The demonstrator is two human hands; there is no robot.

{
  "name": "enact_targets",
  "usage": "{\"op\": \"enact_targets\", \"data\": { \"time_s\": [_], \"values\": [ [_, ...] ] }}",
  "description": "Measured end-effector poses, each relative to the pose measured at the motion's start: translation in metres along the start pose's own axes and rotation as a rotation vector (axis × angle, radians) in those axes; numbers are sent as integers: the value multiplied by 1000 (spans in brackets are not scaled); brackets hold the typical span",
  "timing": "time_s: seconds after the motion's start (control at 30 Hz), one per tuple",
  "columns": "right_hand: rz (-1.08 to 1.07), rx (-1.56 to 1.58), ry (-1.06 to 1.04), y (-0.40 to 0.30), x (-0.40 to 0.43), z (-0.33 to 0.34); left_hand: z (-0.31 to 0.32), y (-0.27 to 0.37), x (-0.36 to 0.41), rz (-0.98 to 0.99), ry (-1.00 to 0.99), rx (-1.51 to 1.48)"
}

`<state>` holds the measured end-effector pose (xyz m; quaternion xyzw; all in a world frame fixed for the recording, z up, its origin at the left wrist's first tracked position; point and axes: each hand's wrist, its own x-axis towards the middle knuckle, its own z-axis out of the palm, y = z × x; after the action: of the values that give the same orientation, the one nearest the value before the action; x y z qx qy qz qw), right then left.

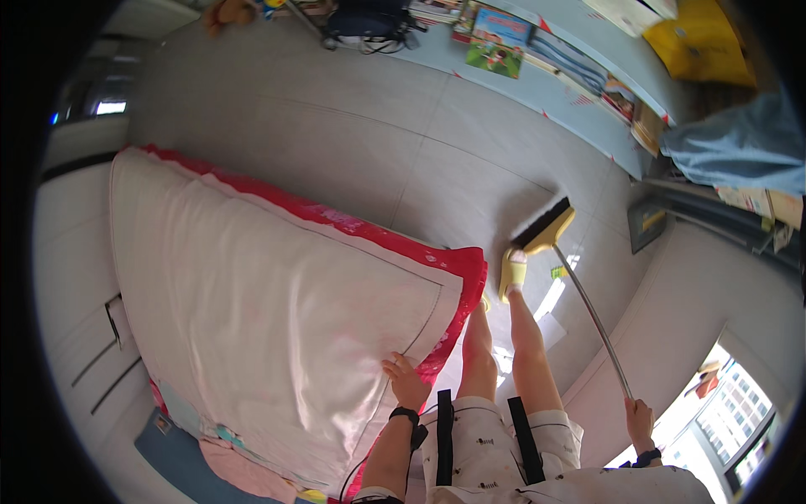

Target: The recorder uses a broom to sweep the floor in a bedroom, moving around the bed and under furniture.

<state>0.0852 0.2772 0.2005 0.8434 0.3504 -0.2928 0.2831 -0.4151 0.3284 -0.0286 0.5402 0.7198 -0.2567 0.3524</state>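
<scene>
My right hand (640,422) is closed around the upper end of the broom's metal handle (595,315). The yellow broom head (553,232), with dark bristles (541,222), is on the grey tiled floor (352,120) in front of a yellow slipper (513,276) on my foot. My left hand (406,383) rests, fingers somewhat apart, on the pale quilted cover (277,302) of a bed, near its side edge. Beneath that cover, a red patterned fabric (469,268) shows along the bed's edges and corner.
A light-blue shelf unit (409,66) with books runs along the far side, a dark bag (368,22) beside it. Blue cloth (740,148) hangs at right, above a dustpan-like grey object (647,223). A small green-yellow item (559,272) lies near the handle. A window (724,403) is at lower right.
</scene>
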Motion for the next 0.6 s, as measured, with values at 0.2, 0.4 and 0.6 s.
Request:
{"op": "enact_targets", "data": {
  "time_s": [0.2, 0.4, 0.6],
  "values": [
    [-334, -126, 156, -86, 86, -74, -45, -1, 4, -24, -179, -58],
    [-658, -263, 181, -201, 201, -156, -147, -7, 57, -198, 618, -460],
    [-975, -447, 189, -313, 288, -203, -210, -4, 150, -417, 968, -599]
  ]
}}
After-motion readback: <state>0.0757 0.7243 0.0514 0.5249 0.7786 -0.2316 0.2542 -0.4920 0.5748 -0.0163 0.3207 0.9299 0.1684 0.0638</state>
